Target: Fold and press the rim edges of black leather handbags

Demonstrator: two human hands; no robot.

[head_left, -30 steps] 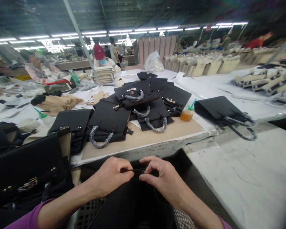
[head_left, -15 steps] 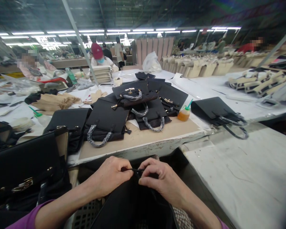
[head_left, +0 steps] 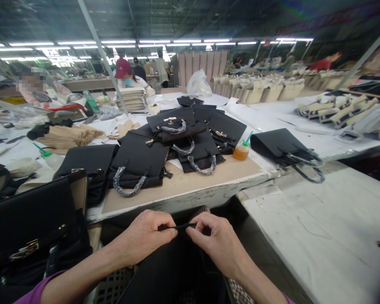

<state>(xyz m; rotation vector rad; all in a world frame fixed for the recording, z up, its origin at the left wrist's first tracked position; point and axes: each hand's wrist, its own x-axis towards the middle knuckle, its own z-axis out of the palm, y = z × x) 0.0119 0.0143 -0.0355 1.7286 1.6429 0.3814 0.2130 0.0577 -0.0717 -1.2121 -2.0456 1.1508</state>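
A black handbag (head_left: 164, 274) rests low in front of me, over my lap, with its lower part cut off by the frame. Thumb and fingers of my left hand (head_left: 145, 234) pinch a thin black strip (head_left: 181, 227) at the top of this bag. From the other side, my right hand (head_left: 215, 238) pinches the same strip, its fingers curled. A short piece of it shows between the two hands. Whether the strip is the bag's edge or a separate strap, I cannot tell.
Several black handbags (head_left: 139, 154) with plastic-wrapped handles lie piled on the table (head_left: 183, 192). A bottle of amber liquid (head_left: 241, 151) stands beside them. Another black bag (head_left: 277, 145) lies to the right, and a larger one (head_left: 34, 228) is close on my left. A person (head_left: 126, 78) works across the table.
My right hand has shifted slightly right and its fingers have closed nearer the strip, with more of it showing between the hands. The view has turned a little to the right.
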